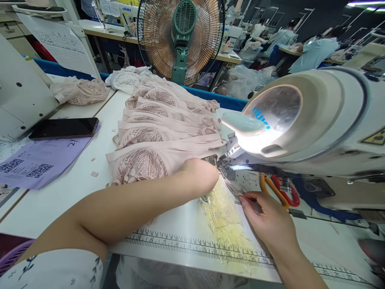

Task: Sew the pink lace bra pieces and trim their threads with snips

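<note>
My left hand point(201, 173) is bent over beside the needle area of the sewing machine point(300, 120); its fingers are hidden behind the wrist. Just beyond it lies a row of pale pink lace bras point(144, 160), overlapping one another on the table. My right hand point(269, 220) is closed, thumb and finger pinching the edge of a thin pale fabric piece point(251, 197) at the front of the machine. Between the hands, yellow padding under clear plastic point(224, 216) covers part of the machine bed. A lamp lights the needle area, and the presser foot is partly hidden.
Orange-handled scissors point(267, 188) and a red-handled tool point(290, 194) lie behind my right hand. A printed ruler point(192, 243) runs along the table's front edge. At left, a phone point(64, 127) rests on purple paper point(45, 160). A large fan point(182, 40) stands behind the bras.
</note>
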Action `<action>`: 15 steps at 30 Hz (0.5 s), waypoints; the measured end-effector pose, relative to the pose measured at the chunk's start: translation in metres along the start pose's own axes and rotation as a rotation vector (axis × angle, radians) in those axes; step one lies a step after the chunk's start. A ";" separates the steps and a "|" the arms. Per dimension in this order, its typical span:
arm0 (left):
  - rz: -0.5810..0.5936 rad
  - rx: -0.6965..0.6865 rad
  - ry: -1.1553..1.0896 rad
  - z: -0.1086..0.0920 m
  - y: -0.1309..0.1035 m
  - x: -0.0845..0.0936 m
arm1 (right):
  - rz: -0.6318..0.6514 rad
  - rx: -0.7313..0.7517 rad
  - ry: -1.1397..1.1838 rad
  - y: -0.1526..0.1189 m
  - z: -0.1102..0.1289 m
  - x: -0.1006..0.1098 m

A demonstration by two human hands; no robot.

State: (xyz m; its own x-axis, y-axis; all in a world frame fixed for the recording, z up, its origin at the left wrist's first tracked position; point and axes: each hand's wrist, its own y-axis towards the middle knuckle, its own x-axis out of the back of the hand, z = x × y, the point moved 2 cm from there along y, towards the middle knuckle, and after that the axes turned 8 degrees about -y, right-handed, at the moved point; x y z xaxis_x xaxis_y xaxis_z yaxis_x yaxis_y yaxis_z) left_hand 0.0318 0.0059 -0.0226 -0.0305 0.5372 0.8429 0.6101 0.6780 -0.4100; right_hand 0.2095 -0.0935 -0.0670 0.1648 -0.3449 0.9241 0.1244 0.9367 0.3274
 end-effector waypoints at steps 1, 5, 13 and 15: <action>0.000 -0.010 0.020 0.000 0.000 0.000 | 0.004 -0.002 -0.003 0.000 0.000 0.000; -0.002 -0.023 0.052 -0.001 0.000 0.000 | -0.022 0.013 -0.012 -0.001 0.001 0.000; 0.002 -0.029 0.064 -0.001 0.000 0.001 | -0.059 0.056 -0.039 -0.001 0.003 0.001; -0.008 -0.024 0.058 0.000 0.000 0.001 | -0.065 0.073 -0.044 -0.001 0.003 0.000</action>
State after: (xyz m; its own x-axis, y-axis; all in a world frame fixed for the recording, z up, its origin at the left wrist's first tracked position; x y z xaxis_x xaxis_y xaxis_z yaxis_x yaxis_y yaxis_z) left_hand 0.0320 0.0063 -0.0213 0.0102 0.5015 0.8651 0.6289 0.6694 -0.3955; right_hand 0.2062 -0.0942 -0.0662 0.1154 -0.4038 0.9075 0.0615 0.9148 0.3992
